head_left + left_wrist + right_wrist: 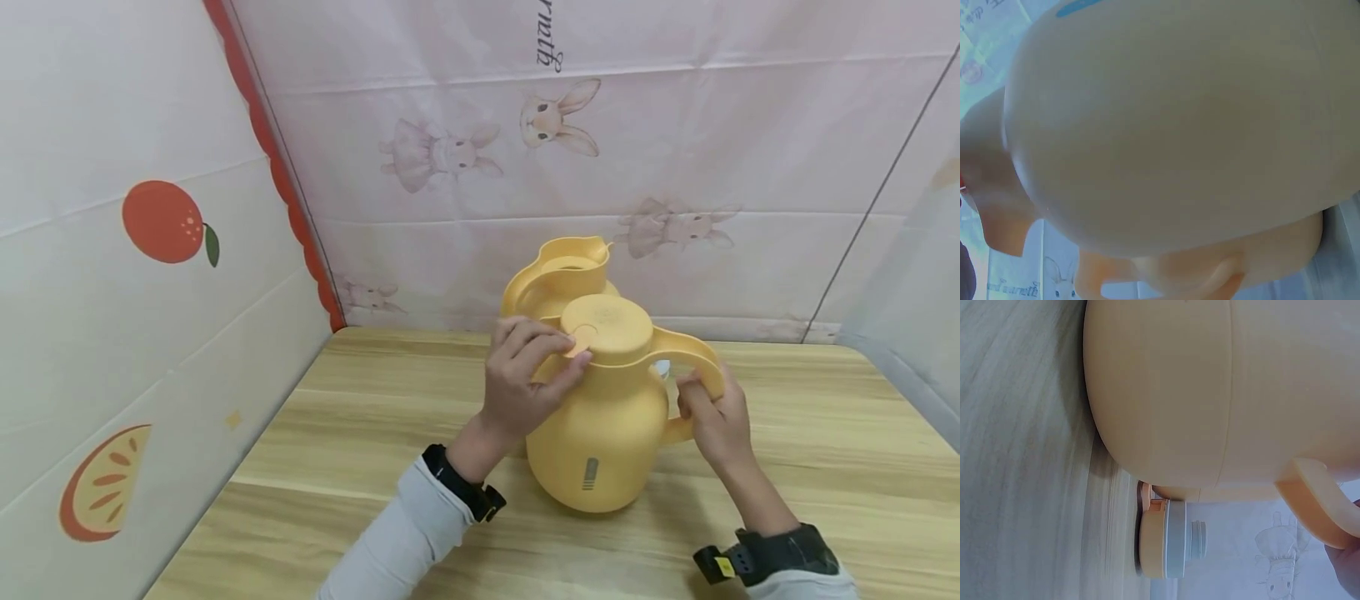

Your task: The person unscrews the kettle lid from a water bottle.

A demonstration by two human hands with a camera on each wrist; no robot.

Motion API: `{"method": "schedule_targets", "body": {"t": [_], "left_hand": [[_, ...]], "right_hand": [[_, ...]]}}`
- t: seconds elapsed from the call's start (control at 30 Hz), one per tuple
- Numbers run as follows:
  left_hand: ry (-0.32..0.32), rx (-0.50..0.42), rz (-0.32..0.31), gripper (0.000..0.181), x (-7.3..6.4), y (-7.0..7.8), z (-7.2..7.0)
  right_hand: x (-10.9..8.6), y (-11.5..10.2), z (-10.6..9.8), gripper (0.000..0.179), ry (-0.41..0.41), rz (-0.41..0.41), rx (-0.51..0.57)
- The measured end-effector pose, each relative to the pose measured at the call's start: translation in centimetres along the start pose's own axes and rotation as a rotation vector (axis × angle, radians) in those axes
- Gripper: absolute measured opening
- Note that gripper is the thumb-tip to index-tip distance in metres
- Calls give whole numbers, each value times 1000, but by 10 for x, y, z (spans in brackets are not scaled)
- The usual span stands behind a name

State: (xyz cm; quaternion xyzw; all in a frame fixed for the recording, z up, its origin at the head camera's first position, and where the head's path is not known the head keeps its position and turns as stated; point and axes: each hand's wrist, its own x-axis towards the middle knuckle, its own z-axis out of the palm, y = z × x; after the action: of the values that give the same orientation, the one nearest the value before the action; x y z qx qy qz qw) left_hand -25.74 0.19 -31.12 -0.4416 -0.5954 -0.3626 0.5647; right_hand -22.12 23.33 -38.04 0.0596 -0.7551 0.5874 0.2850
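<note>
A yellow thermos jug (600, 433) stands on the wooden table with its round lid (618, 321) on top. The right hand (722, 421) grips its looped handle (688, 346). At the front left of the lid, the left hand (525, 375) pinches a small flat orange piece (581, 340) between thumb and fingers, over the spout. The jug's body (1179, 137) fills most of the left wrist view, where the left fingertips are hidden. Only a little of the right hand shows at the edge of the right wrist view.
Close behind stands a second yellow jug (566, 287), its top uncovered. A yellow and grey stopper (1154, 544) with a threaded neck sits on the table behind the jugs. Printed cloth walls (450, 75) enclose the wooden table (360, 417) at the back and sides.
</note>
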Motion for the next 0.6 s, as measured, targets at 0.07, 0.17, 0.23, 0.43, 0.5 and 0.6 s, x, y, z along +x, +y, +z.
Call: {"method": "schedule_targets", "body": {"t": [0.07, 0.17, 0.23, 0.43, 0.5, 0.6], "left_hand": [[2, 19, 50, 18, 1, 2, 2], [-4, 57, 114, 18, 3, 6, 4], [-14, 90, 150, 18, 5, 9, 5], [-96, 210, 218, 14, 13, 20, 11], [-136, 273, 226, 14, 17, 26, 14], [-190, 382, 221, 16, 23, 36, 19]], "right_hand": [[0, 0, 0, 11, 6, -7, -1], [0, 0, 1, 11, 13, -13, 1], [0, 0, 1, 11, 12, -15, 0], [0, -1, 0, 12, 5, -9, -7], [0, -1, 0, 11, 0, -7, -5], [1, 0, 0, 10, 0, -5, -5]]}}
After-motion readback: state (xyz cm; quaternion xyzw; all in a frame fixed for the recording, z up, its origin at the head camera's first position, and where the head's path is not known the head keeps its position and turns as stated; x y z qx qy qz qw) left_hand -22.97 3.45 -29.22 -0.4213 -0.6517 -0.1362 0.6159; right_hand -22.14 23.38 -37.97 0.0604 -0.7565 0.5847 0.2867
